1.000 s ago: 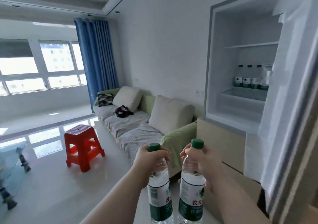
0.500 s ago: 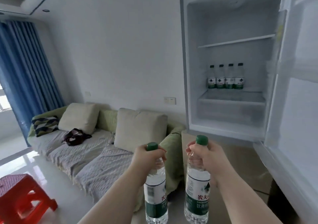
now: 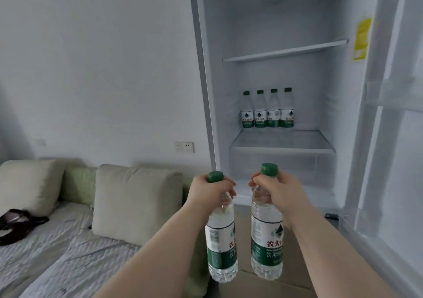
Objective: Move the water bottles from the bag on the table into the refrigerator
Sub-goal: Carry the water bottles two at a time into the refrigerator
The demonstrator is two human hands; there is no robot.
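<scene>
At lower centre, the left hand (image 3: pixel 210 191) and right hand (image 3: pixel 273 191) each curl fingers round a neck: left bottle (image 3: pixel 220 240), right bottle (image 3: pixel 266 236). Recommended: raise both upright onto the shelf (image 3: pixel 304 141), before the row (image 3: pixel 266 114) at centre right.

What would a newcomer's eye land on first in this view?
Two upright water bottles fill the foreground: the left hand holds the left bottle and the right hand holds the right bottle, each grip just under the green cap. Straight ahead, the refrigerator stands open, with a row of four bottles at the back of its lower shelf. A cushioned sofa sits to the left.
</scene>
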